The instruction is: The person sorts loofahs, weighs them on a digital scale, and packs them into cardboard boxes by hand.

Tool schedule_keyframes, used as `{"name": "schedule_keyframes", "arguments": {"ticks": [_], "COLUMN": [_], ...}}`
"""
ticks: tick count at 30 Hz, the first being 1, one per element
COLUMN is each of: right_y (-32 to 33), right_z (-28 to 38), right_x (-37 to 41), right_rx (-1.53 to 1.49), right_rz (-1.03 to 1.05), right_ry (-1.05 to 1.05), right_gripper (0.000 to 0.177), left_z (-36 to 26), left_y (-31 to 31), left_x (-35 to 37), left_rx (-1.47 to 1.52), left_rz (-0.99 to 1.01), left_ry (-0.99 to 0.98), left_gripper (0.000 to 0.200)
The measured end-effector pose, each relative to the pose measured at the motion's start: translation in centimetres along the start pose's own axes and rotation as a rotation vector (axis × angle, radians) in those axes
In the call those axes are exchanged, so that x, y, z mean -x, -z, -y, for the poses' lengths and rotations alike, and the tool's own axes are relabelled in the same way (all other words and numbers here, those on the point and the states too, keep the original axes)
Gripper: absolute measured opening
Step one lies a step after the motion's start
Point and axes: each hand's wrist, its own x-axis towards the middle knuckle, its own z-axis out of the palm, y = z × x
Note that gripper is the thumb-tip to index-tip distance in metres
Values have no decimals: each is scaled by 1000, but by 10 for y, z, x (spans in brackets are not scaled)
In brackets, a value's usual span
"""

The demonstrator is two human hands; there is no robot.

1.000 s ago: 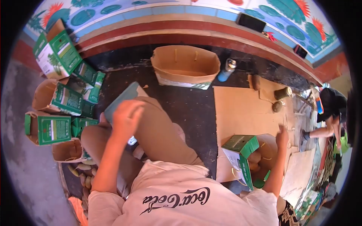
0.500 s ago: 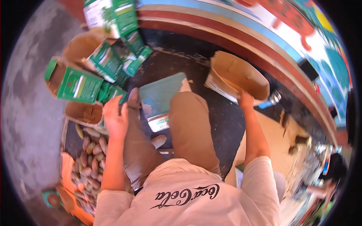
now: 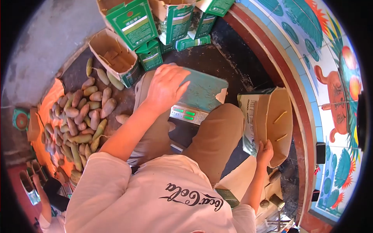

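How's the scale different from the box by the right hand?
The scale is flat and blue-green on top; the box is deep and brown inside. The scale has glowing green windows; the box shows none. The right hand holds the box, not the scale.

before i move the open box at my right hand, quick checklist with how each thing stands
1. Right hand on the rim of the open box: ok
2. Left hand also on that box: not ok, it is over by the scale
3. Display on the scale lit: ok
4. Exact digits readable: cannot tell, too small
5. No box standing on the scale: ok
6. Underside of the open box sound: cannot tell, hidden
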Motion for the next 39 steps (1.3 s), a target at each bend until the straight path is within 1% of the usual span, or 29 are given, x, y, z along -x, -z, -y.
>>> {"name": "schedule_keyframes", "arguments": {"ticks": [1, 4, 5, 8, 11, 14, 17, 20, 21, 26, 28, 30, 32, 33, 34, 36, 39], "right_y": [9, 26, 26, 22, 1, -25, -61, -84, -81, -68, -67, -66, -57, -56, -59, -66, -65], "right_z": [15, 50, 59, 95, 136, 179, 198, 198, 200, 193, 197, 204, 214, 218, 217, 211, 218], "right_x": [-6, -38, -52, -94, -124, -131, -124, -115, -111, -105, -105, -104, -105, -105, -105, -108, -105], "right_rx": [24, 55, 28, -20, -55, -87, -127, 51, 77, -21, -71, -129, -182, -210, -251, -333, -327], "right_rz": [-18, 4, -20, 72, 158, 252, 240, 401, 383, 408, 386, 351, 338, 333, 336, 345, 409], "right_ry": [103, 210, 278, 412, 547, 653, 763, 769, 818, 756, 742, 743, 729, 722, 683, 597, 579], "right_gripper": [18, 18, 20, 22, 24, 24, 23, 21, 18, 21, 22, 23, 22, 22, 21, 20, 24], "left_z": [-1, -1, -1, 0, 2, 8, 14, 24, 27, 39, 45, 59, 79, 95, 110, 129, 137], "left_y": [1, 1, 1, 2, 7, 14, 23, 34, 37, 56, 68, 78, 79, 75, 67, 52, 28], "left_x": [-1, 0, 1, 5, 9, 14, 17, 19, 20, 27, 32, 47, 69, 88, 111, 158, 230], "left_rx": [9, 37, 46, 57, 62, 55, 32, 5, -8, 20, -7, 13, 33, 19, 53, 22, -58], "left_rz": [-4, -30, -38, -64, -102, -127, -139, -158, -169, -270, -327, -381, -467, -458, -435, -325, -108], "left_ry": [3, 4, 6, 13, 24, 48, 81, 109, 118, 193, 306, 517, 641, 672, 789, 930, 1123], "left_gripper": [29, 28, 28, 29, 30, 31, 30, 29, 29, 24, 21, 20, 20, 19, 19, 18, 22]}}
